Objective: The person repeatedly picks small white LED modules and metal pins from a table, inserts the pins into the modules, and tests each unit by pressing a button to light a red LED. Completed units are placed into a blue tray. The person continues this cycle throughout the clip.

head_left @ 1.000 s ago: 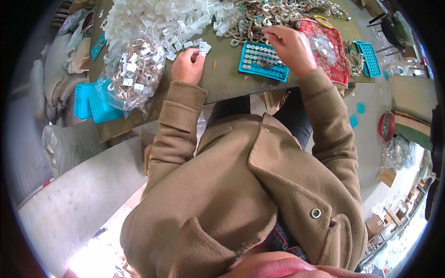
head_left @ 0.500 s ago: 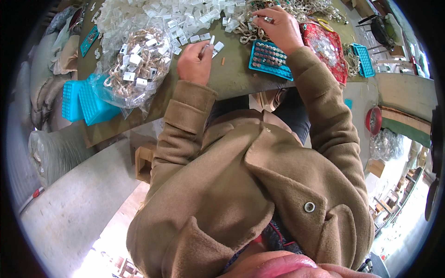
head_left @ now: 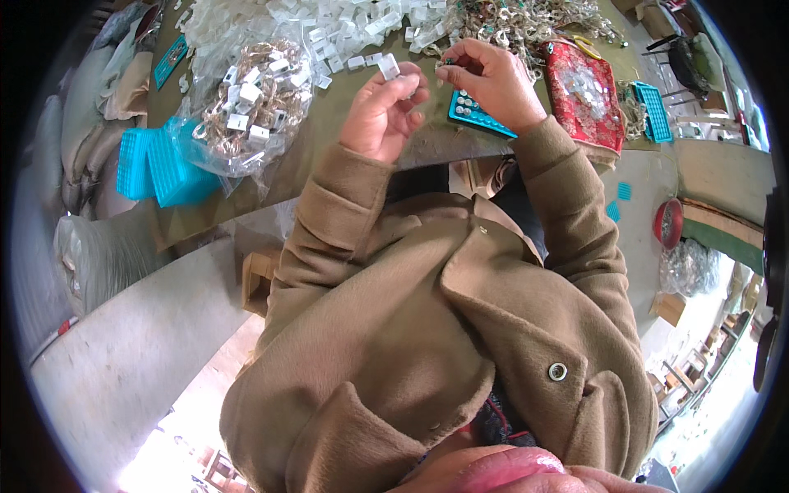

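Observation:
Between the thumb and fingers of my left hand (head_left: 378, 119) is a small white plastic box (head_left: 389, 67), held up above the table. My right hand (head_left: 500, 89) is closed in a pinch just to the right, over a blue tray (head_left: 485, 123) with rows of small round silvery pieces. Something tiny shows at its fingertips, too small to name. The two hands are apart. Behind them lie a heap of loose translucent white boxes (head_left: 279, 25) and a tangle of beige braided cords (head_left: 534, 20).
On the left stands a clear plastic bag (head_left: 275, 152) of corded white pieces, beside stacked blue trays (head_left: 177, 168). To the right are a red patterned cloth (head_left: 608, 127) with clear bits, yellow-handled pliers (head_left: 587, 47) and another blue tray (head_left: 652, 111).
My left hand has lifted a small white box from the table and moved right. My right hand has come down and nearer, from the cords to above the blue tray.

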Demonstrator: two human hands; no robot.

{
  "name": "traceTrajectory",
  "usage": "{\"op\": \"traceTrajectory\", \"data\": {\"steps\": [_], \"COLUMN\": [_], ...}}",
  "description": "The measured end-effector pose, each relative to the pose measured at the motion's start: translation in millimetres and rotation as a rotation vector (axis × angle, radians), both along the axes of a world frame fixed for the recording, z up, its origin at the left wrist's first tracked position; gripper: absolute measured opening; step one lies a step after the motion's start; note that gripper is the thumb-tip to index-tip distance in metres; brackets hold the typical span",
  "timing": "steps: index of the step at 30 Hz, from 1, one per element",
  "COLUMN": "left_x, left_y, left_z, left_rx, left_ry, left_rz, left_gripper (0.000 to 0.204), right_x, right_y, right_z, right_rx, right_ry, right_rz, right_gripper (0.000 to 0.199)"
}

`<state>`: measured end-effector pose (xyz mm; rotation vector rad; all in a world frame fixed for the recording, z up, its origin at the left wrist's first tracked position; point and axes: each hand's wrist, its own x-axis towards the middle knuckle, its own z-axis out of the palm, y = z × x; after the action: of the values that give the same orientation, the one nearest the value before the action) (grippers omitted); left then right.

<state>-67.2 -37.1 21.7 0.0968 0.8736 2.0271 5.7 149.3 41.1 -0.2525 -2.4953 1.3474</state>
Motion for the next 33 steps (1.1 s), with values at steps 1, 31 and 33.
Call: {"op": "traceTrajectory", "data": {"steps": [1, 31, 33], "left_x": [2, 59, 61], "left_y": [4, 30, 34], "left_z": [2, 22, 20], "left_rx": [-0.001, -0.118, -0.127], "left_ry": [-0.009, -0.051, -0.074], "left_rz": [0.038, -0.275, -0.242], "left_gripper": [0.018, 0.007, 0.007], "right_x": [6, 101, 99], "right_y": [-6, 14, 14], "right_z": [3, 5, 5], "right_rx": [-0.015, -0.075, 0.136], "right_ry": [0.015, 0.244, 0.334], "right_rz": [-0.007, 0.103, 0.054], "right_gripper": [0.025, 0.029, 0.027]}}
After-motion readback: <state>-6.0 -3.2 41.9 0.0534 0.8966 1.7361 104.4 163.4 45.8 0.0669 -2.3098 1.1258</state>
